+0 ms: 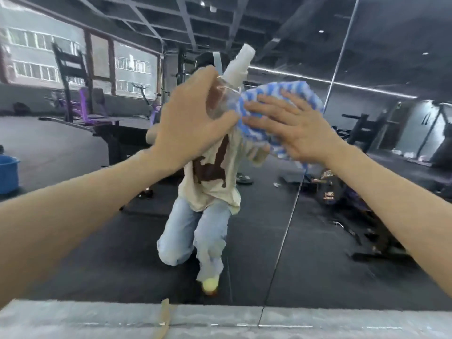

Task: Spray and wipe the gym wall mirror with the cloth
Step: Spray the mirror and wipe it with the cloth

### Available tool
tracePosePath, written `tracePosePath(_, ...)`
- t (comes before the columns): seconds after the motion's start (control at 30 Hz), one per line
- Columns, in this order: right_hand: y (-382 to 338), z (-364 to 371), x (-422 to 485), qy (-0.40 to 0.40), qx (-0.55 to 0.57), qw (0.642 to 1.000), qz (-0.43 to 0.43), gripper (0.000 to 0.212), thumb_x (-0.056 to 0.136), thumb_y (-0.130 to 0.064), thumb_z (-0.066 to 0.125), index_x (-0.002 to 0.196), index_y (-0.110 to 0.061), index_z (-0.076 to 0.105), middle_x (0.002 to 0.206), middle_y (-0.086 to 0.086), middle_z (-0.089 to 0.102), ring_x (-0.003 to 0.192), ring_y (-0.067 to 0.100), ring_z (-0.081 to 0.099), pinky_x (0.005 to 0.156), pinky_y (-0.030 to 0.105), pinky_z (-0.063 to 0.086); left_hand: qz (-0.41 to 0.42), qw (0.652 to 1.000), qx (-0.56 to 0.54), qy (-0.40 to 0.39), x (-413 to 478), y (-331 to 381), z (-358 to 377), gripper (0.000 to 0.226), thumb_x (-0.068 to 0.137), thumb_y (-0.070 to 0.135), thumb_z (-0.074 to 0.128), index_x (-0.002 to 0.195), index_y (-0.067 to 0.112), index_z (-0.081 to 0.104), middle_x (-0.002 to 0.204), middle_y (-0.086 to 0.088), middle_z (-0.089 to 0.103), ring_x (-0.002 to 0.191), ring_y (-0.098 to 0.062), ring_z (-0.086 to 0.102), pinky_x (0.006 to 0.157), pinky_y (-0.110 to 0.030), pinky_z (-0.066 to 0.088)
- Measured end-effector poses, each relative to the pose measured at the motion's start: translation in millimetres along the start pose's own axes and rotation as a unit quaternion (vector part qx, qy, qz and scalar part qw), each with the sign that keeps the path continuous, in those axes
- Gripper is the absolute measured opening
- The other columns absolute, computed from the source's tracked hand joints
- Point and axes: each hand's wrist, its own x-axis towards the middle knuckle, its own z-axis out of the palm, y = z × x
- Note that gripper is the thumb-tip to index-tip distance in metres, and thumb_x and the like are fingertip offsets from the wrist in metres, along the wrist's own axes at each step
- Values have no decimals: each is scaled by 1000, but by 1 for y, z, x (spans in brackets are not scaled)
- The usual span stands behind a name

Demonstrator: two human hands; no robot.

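So, the spray bottle is gripped in the left hand, with the fingers curled round its clear body and the white top tilted up and to the right. The blue-and-white cloth is pressed flat against the mirror by the right hand. Its fingers are straight and spread, and nothing is pinched. Bottle and cloth are touching or overlapping near the middle of the glass, just left of the panel seam.

What could probably go wrong:
- The cloth is only pinned by flat pressure, so it could be dropped onto the ledge below if that pressure is eased mid-swipe.
- The bottle is held so close that it could be knocked against the glass or bumped by the wiping hand.
- If a spray is fired from here, the cloth or the hand would likely be hit rather than the mirror.

Hard to make out:
- Everything is motion-blurred, so wet patches or smears on the glass can't be told.
- The left fingers are hidden behind the bottle, so whether the pump is touched can't be said.
- The liquid level isn't clear.
- Part of the cloth is covered by the right hand.
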Motion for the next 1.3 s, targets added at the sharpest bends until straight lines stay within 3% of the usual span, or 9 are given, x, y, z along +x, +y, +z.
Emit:
tracePosePath(0.1,66,-29,38,38,-5,999,28,60,88,-5,51,145,-20,39,151,2,40,142,22,31,120,36,9,25,999,10,37,81,21,-3,28,77,27,66,79,10,44,67,7,42,60,-8,37,60,-24,35)
tracePosePath(0.27,177,-81,106,73,3,994,83,63,86,2,56,144,-19,42,151,5,40,143,23,28,119,35,7,40,985,119,118,203,52,-25,20,77,34,54,79,17,44,72,3,47,65,-19,45,75,-50,40)
tracePosePath(0.53,357,-178,201,50,17,987,152,68,84,4,43,147,-20,39,156,4,33,146,22,23,118,38,4,7,974,185,127,404,108,-71,25,80,42,51,83,18,45,77,3,49,73,-14,42,71,-28,12)
tracePosePath(0.77,493,-238,285,91,3,960,264,66,84,1,37,148,-16,37,156,6,31,144,25,28,117,47,20,4,980,172,98,528,129,-99,37,76,50,46,90,16,48,76,4,50,70,-17,45,85,-49,45)
tracePosePath(0.93,532,-273,352,127,10,938,323,63,90,-2,29,137,-43,37,143,-21,38,128,25,31,107,38,16,2,980,151,130,561,133,-118,62,74,44,37,120,2,40,71,12,45,63,-20,46,77,-59,50)
tracePosePath(1.03,555,-278,383,131,-34,922,362,49,96,-6,31,141,-24,41,143,7,46,134,30,37,111,41,21,-2,982,140,124,574,131,-134,66,75,44,35,125,1,33,70,11,46,55,-16,47,70,-50,51)
tracePosePath(1.1,556,-277,389,141,-21,915,376,54,94,-6,31,146,-17,38,148,8,41,138,26,33,113,39,18,-4,981,151,122,579,130,-142,65,77,44,36,126,2,34,70,12,46,55,-8,46,61,-34,44)
tracePosePath(1.2,515,-260,381,123,-5,941,316,67,90,-3,35,152,-26,27,160,-3,22,148,17,15,118,39,-1,-15,979,148,140,584,127,-154,57,79,33,41,126,1,35,69,10,44,55,-7,44,55,-24,36)
tracePosePath(1.3,434,-220,344,74,-1,983,167,69,84,-6,40,151,-25,32,160,0,24,149,21,17,115,38,-15,-21,978,154,136,580,123,-166,58,79,37,40,124,1,34,68,7,46,57,-17,48,64,-35,47)
